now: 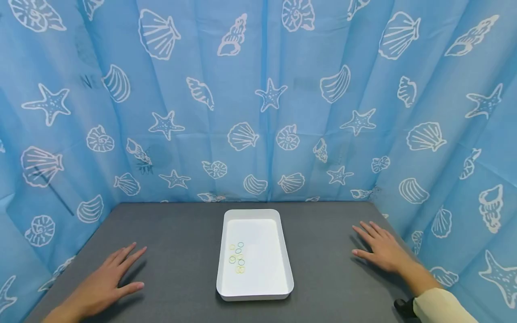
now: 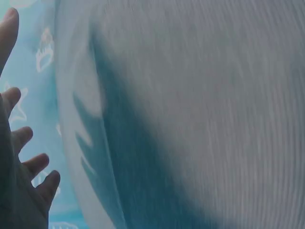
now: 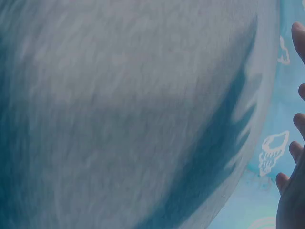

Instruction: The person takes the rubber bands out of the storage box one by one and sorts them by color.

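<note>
A white rectangular tray [image 1: 262, 287] stands in the middle of the grey table. On the left part of its floor lie several small thin rings [image 1: 241, 262], some yellowish and some green, loosely grouped. My left hand [image 1: 106, 283] is over the table to the left of the tray, fingers spread and holding nothing. To the right of the tray, my right hand [image 1: 381, 249] is likewise spread and bare, well apart from it. In both wrist views the left hand [image 2: 28, 176] and right hand [image 3: 294, 186] show extended fingers at the frame edge, their shadows falling on the tabletop.
The grey tabletop [image 1: 173, 251] runs back to a blue curtain [image 1: 258, 112] printed with white shells and starfish, which encloses the back and both sides. Beside the cream right sleeve [image 1: 440, 307] a small black object [image 1: 405, 308] shows at the wrist.
</note>
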